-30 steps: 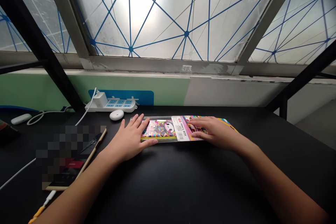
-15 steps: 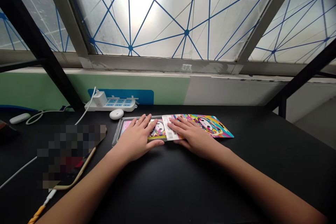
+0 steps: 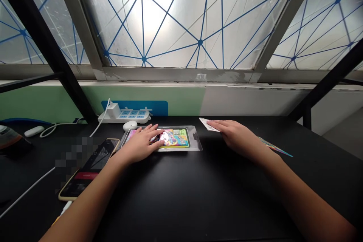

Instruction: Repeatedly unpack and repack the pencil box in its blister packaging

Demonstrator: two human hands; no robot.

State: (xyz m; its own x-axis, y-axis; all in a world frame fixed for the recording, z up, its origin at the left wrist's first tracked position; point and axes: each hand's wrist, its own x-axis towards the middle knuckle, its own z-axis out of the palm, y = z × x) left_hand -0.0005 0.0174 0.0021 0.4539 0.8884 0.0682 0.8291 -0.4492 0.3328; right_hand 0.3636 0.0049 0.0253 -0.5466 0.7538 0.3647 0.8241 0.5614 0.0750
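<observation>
A colourful pencil box [image 3: 176, 138] in a clear plastic case lies on the black table [image 3: 181, 196] near its far edge. My left hand [image 3: 141, 143] lies flat on the box's left half, fingers spread. My right hand [image 3: 236, 136] rests flat, fingers stretched out, on a colourful card sleeve [image 3: 273, 146] to the right of the box; the sleeve's white label end [image 3: 206, 124] sticks out past my fingertips. The sleeve and the box lie apart.
A phone [image 3: 90, 166] with a cable lies at the left. A white power strip [image 3: 124, 115] with a charger, a small white oval device [image 3: 130, 125] and another white case [image 3: 33, 131] sit along the wall. Black frame posts [image 3: 56, 60] rise at both sides.
My right hand has slid the card sleeve off the box to the right, and it now lies separate. My left hand stayed on the box. The camera view shifted slightly.
</observation>
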